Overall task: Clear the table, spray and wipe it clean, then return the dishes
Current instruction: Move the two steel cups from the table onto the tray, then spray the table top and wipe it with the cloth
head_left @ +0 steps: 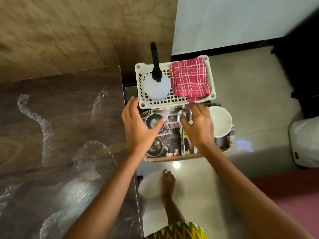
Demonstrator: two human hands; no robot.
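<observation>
Over tray point(172, 159) | left hand point(138, 125) spread, released, above steel bowl point(152, 120) | right hand point(198, 125) grasping spoons point(180, 117)

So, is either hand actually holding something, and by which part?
Left hand holds nothing, open above a small steel bowl. Right hand lies over the spoons at their bowl ends; grip cannot be told.

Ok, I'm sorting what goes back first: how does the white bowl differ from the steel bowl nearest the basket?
The white bowl is wider and matte white; the steel bowl is smaller and shiny metal. The white bowl sits at the right edge of the tray, uncovered; the steel bowl sits on its left side, partly behind the left hand. Both stand upright and look empty.
</observation>
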